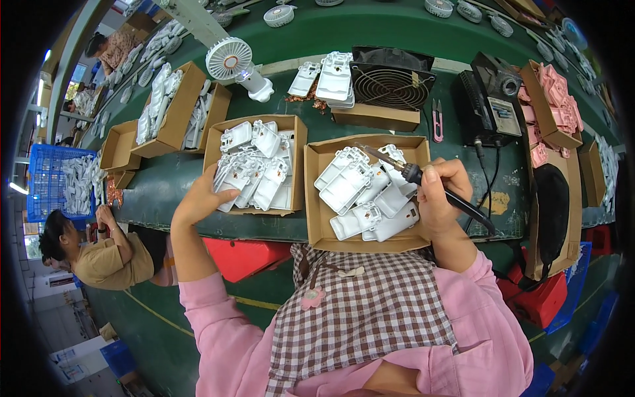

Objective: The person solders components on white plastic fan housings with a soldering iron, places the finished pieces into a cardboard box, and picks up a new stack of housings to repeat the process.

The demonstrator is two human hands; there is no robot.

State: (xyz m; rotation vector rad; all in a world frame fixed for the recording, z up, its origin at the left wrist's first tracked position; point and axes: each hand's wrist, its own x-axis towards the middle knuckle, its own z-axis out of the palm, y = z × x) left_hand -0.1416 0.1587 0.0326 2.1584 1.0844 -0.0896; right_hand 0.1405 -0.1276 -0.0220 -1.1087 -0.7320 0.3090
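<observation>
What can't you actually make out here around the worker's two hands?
All in the head view:
- Left hand: its fingertips are buried among the white plastic shells, so the grip is unclear.
- Soldering iron: its tip is too small to tell whether it touches a shell.
- Right-hand box: the lowest shells are hidden under the upper ones.

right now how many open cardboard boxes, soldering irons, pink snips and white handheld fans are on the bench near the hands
cardboard boxes with white shells, in front of the hands: 2
soldering iron, in right hand: 1
pink snips: 1
white handheld fan: 1
total: 5
</observation>
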